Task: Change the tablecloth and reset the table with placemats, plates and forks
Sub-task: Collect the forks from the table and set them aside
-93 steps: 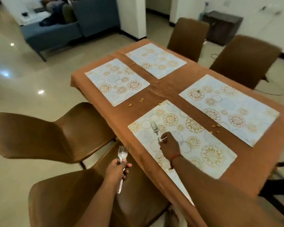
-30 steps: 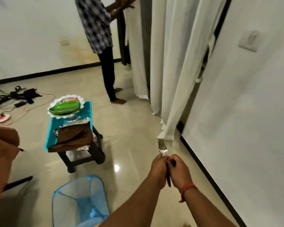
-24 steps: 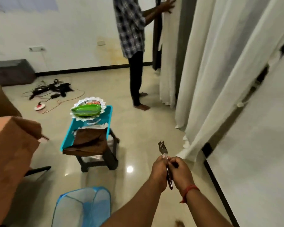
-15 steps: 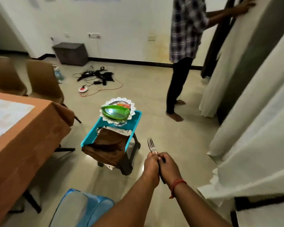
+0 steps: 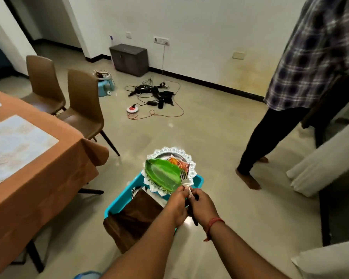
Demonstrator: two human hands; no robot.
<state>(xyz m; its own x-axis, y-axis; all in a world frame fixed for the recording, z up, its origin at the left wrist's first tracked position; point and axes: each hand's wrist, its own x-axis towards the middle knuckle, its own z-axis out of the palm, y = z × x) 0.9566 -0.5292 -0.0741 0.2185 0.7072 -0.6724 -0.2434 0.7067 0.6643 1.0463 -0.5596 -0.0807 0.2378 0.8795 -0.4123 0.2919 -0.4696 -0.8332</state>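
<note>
My left hand and my right hand are pressed together in front of me, both gripping the handles of the forks, whose tines point up. Just beyond the tines lies a green leaf-shaped plate on a white doily, on a blue tray table. A folded brown cloth hangs over the tray's near end. At the left is the dining table under an orange-brown tablecloth with a pale patterned placemat on it.
Two brown chairs stand beyond the table. A person in a checked shirt stands at the right by white curtains. Cables and a power strip lie on the floor near a dark box. A blue basket rim shows below.
My view has swung left from the curtains toward the tray table and the dining table. Both hands kept hold of the forks and now hover over the blue tray.
</note>
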